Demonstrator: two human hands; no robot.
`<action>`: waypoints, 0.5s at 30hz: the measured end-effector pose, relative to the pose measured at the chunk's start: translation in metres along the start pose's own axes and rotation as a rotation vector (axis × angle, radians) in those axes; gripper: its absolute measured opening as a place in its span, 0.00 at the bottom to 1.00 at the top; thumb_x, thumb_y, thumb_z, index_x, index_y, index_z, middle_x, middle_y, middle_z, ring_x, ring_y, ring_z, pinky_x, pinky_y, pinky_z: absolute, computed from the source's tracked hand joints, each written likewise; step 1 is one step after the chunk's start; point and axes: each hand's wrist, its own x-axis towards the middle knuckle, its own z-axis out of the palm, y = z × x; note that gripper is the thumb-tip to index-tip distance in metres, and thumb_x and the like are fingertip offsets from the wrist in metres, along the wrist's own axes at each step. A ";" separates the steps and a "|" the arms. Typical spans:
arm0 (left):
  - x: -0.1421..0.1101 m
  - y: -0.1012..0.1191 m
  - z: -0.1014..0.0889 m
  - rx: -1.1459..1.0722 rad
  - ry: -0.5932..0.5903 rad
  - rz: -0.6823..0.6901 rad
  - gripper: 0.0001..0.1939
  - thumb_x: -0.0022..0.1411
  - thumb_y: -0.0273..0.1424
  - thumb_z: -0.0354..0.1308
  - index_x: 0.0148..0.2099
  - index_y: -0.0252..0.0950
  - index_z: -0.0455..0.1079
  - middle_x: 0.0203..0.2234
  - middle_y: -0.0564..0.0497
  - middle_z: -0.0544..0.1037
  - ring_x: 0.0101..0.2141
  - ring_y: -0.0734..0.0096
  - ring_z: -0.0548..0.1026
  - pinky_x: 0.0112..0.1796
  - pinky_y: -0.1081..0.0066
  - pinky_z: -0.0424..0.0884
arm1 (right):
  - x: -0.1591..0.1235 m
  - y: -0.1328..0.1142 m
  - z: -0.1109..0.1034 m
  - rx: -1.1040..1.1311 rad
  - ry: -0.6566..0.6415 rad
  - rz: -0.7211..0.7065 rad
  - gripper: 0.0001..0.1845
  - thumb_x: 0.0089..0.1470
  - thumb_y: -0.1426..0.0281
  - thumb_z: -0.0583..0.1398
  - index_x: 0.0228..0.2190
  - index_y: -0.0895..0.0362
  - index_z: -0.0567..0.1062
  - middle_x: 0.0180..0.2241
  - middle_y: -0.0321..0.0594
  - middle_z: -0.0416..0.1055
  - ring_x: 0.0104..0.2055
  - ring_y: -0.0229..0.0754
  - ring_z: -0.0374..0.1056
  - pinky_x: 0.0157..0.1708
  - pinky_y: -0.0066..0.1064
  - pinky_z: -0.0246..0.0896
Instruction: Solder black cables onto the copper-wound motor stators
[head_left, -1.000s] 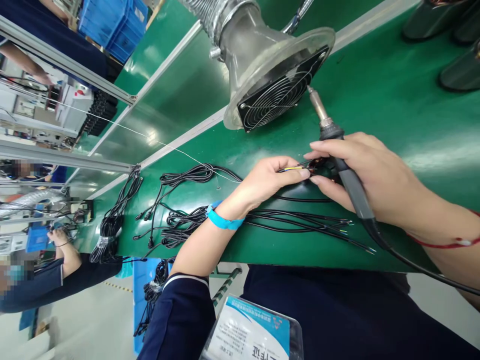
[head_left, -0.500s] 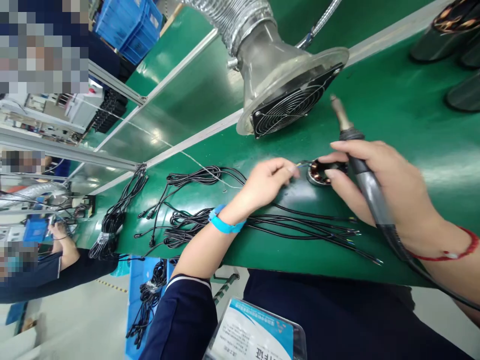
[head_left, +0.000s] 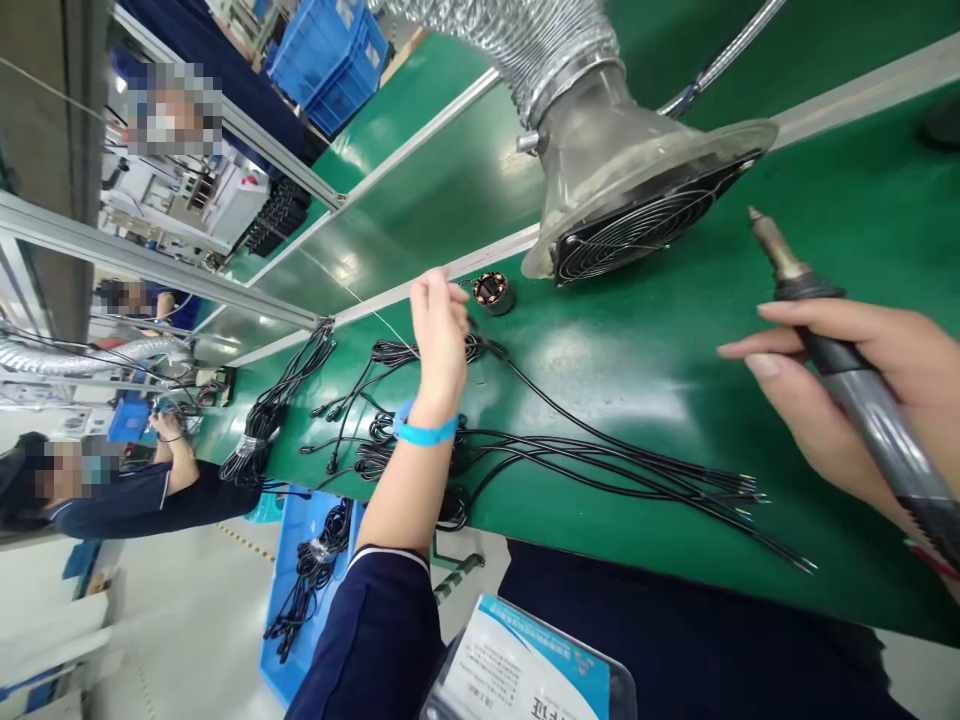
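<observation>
Left hand: the left hand is half curled, with its fingers bent close together; I cannot tell if it has hold of the thin wires by its fingertips.
Right hand: the right hand is wrapped around a soldering iron, with thumb and fingers on either side of the handle.
Left arm: it reaches up over the table, fingers pointing to the far edge, a blue band on the wrist.
Right arm: it comes in from the right, and the iron's tip points up and left, beside the fan.
Coil ring: the coil ring stands on the table, just right of the left fingers and left of the fan.
What changed: half a second ago the ring was by the right thumb and finger; now it is well apart from them, over by the left hand.
Cables: black cables lie under the left arm, their bare ends spread to the right.
Fan top: a cloudy hood sits on the fan, joined to a silver hose.
Farther left: a tied cable bundle lies on the table, near a co-worker.
</observation>
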 end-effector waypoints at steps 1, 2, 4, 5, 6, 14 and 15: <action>-0.015 0.005 0.008 -0.086 -0.101 -0.029 0.17 0.69 0.44 0.42 0.47 0.35 0.58 0.29 0.54 0.65 0.19 0.85 0.54 0.18 0.76 0.46 | 0.001 -0.004 -0.001 0.018 -0.007 0.002 0.17 0.60 0.64 0.57 0.50 0.53 0.69 0.37 0.35 0.72 0.41 0.35 0.70 0.38 0.24 0.66; -0.030 0.009 0.017 -0.150 -0.218 -0.081 0.19 0.69 0.47 0.39 0.48 0.36 0.57 0.32 0.52 0.67 0.18 0.85 0.55 0.17 0.75 0.45 | 0.002 -0.008 -0.002 0.040 -0.026 -0.004 0.18 0.60 0.65 0.56 0.51 0.53 0.68 0.36 0.34 0.73 0.40 0.34 0.70 0.37 0.23 0.66; -0.058 0.013 0.036 -0.215 -0.403 -0.207 0.23 0.68 0.50 0.34 0.51 0.37 0.53 0.40 0.48 0.69 0.18 0.86 0.56 0.16 0.75 0.45 | 0.004 -0.017 -0.004 0.073 -0.057 -0.046 0.19 0.61 0.67 0.55 0.53 0.53 0.65 0.36 0.32 0.73 0.40 0.32 0.70 0.35 0.21 0.66; -0.069 0.014 0.044 -0.220 -0.466 -0.273 0.23 0.68 0.50 0.32 0.52 0.38 0.51 0.45 0.46 0.69 0.18 0.86 0.58 0.15 0.75 0.46 | 0.005 -0.021 -0.004 0.080 -0.070 -0.086 0.19 0.62 0.68 0.54 0.54 0.54 0.65 0.37 0.33 0.72 0.40 0.31 0.70 0.36 0.20 0.66; -0.079 0.013 0.051 -0.223 -0.524 -0.329 0.23 0.69 0.50 0.30 0.53 0.39 0.49 0.49 0.44 0.68 0.18 0.86 0.59 0.15 0.76 0.46 | 0.006 -0.025 -0.004 0.076 -0.078 -0.131 0.18 0.62 0.68 0.54 0.53 0.55 0.64 0.38 0.34 0.72 0.41 0.31 0.69 0.38 0.20 0.65; -0.102 0.001 0.068 -0.306 -0.734 -0.403 0.31 0.63 0.57 0.41 0.59 0.43 0.44 0.60 0.42 0.59 0.25 0.85 0.65 0.22 0.77 0.61 | 0.005 -0.030 0.005 0.123 -0.128 -0.214 0.13 0.62 0.67 0.53 0.46 0.59 0.64 0.37 0.38 0.69 0.39 0.35 0.66 0.37 0.29 0.61; -0.101 0.002 0.067 -0.295 -0.757 -0.383 0.32 0.62 0.57 0.41 0.59 0.43 0.43 0.60 0.42 0.59 0.26 0.84 0.65 0.22 0.77 0.61 | 0.006 -0.028 0.005 0.117 -0.133 -0.221 0.13 0.61 0.67 0.53 0.46 0.59 0.64 0.36 0.37 0.68 0.38 0.35 0.66 0.37 0.29 0.60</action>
